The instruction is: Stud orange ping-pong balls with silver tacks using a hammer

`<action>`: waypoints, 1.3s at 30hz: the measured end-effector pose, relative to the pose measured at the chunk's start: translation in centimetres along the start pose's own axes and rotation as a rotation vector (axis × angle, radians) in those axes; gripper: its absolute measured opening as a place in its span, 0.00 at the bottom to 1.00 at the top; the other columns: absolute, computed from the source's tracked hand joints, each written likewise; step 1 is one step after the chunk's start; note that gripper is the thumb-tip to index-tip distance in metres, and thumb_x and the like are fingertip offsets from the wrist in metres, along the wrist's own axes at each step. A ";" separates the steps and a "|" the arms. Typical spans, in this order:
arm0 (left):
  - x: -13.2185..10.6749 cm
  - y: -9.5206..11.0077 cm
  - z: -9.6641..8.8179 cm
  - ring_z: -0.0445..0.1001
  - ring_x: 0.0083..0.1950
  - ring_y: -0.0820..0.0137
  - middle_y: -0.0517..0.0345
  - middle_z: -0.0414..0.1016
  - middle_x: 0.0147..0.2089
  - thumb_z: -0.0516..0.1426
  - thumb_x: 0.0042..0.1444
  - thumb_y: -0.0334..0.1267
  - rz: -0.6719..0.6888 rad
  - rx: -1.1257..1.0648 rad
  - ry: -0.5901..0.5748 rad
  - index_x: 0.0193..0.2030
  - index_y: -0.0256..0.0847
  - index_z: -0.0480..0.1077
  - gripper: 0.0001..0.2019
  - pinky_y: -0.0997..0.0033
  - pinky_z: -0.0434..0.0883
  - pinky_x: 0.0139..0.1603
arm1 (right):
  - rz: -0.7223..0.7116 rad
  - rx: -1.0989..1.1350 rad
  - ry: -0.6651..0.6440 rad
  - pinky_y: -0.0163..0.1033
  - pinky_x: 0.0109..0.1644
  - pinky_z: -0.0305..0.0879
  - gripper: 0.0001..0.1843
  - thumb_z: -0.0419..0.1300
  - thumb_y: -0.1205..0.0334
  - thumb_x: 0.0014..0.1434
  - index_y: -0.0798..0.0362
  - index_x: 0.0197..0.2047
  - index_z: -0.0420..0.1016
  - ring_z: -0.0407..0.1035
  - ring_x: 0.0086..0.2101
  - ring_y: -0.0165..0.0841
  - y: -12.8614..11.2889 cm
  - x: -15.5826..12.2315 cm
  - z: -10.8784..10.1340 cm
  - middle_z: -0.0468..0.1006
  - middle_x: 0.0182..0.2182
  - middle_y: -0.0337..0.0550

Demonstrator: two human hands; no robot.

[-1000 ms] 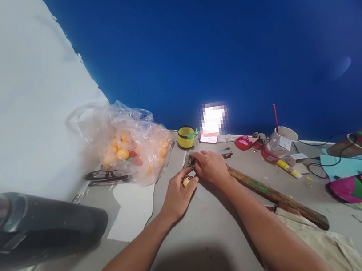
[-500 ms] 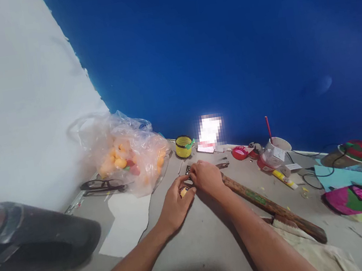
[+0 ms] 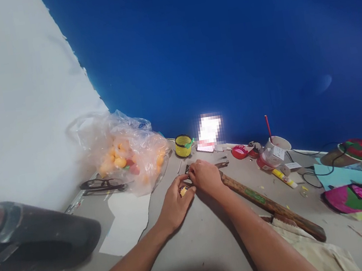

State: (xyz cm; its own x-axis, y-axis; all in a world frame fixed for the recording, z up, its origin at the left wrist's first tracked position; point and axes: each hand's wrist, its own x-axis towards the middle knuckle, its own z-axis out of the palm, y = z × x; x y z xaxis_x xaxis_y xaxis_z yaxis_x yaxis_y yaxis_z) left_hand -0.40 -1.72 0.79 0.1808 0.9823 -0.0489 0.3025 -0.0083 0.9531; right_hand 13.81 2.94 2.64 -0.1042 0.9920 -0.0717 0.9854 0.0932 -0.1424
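Observation:
My left hand [image 3: 174, 203] curls its thumb and fingers around a small round yellow thing with dark marks [image 3: 184, 190], low over the table. Against its fingertips is my right hand [image 3: 206, 177], closed with the knuckles up. What its fingers grip is mostly hidden; a small dark metallic piece [image 3: 187, 169] shows at their left side. A worn wooden handle with a green patch [image 3: 255, 197] lies slanting away beside my right wrist, its far end covered by the hand. Just beyond the knuckles a dark metal tool tip [image 3: 223, 164] sticks out.
Behind the hands stand a yellow cup with a dark rim [image 3: 183, 146] and a bright blurred screen [image 3: 208, 134]. A clear plastic bag of orange pieces [image 3: 126, 154], glasses [image 3: 102, 185] and a dark bottle [image 3: 40, 238] are left. Right are a glue stick [image 3: 284, 178], a paper cup [image 3: 278, 143] and cloth [image 3: 322, 254].

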 end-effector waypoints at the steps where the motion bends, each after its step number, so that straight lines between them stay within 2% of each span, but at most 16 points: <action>1: 0.0 0.0 0.0 0.78 0.40 0.62 0.55 0.81 0.39 0.57 0.58 0.45 -0.005 -0.005 -0.004 0.55 0.37 0.72 0.20 0.63 0.72 0.46 | -0.007 -0.005 -0.001 0.39 0.42 0.65 0.15 0.52 0.59 0.71 0.52 0.45 0.81 0.76 0.45 0.40 0.0 0.0 0.1 0.81 0.45 0.50; 11: 0.0 -0.2 0.0 0.78 0.42 0.61 0.54 0.81 0.40 0.58 0.58 0.46 -0.017 -0.009 -0.015 0.55 0.37 0.71 0.21 0.62 0.71 0.48 | -0.024 0.042 0.016 0.39 0.43 0.63 0.14 0.51 0.59 0.73 0.53 0.48 0.76 0.74 0.48 0.40 0.1 0.0 0.4 0.80 0.47 0.49; 16: 0.0 -0.2 -0.1 0.77 0.40 0.62 0.55 0.80 0.39 0.58 0.59 0.45 -0.010 -0.018 -0.021 0.56 0.38 0.71 0.21 0.63 0.72 0.47 | -0.027 0.075 0.085 0.39 0.43 0.60 0.12 0.51 0.60 0.74 0.53 0.48 0.75 0.73 0.49 0.39 0.3 -0.1 0.5 0.80 0.47 0.48; 27: 0.0 0.0 -0.1 0.75 0.37 0.64 0.57 0.78 0.37 0.58 0.58 0.46 0.007 -0.034 -0.047 0.54 0.39 0.72 0.20 0.66 0.70 0.39 | 0.021 0.140 0.059 0.39 0.35 0.50 0.08 0.56 0.60 0.68 0.51 0.42 0.77 0.74 0.35 0.35 0.0 -0.2 0.1 0.83 0.37 0.43; 39: 0.0 -0.1 -0.1 0.75 0.38 0.64 0.55 0.79 0.39 0.58 0.59 0.45 0.009 -0.012 -0.031 0.56 0.38 0.72 0.21 0.65 0.70 0.41 | -0.072 0.171 0.132 0.37 0.39 0.55 0.12 0.54 0.58 0.72 0.48 0.43 0.79 0.73 0.41 0.34 0.7 0.0 0.8 0.82 0.42 0.43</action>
State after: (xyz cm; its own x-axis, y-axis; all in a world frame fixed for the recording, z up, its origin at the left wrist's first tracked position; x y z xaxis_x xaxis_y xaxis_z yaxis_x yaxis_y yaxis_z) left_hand -0.53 -1.67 0.78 0.2127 0.9758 -0.0499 0.2895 -0.0141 0.9571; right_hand 14.43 2.91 1.78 -0.1434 0.9870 0.0728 0.9377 0.1591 -0.3088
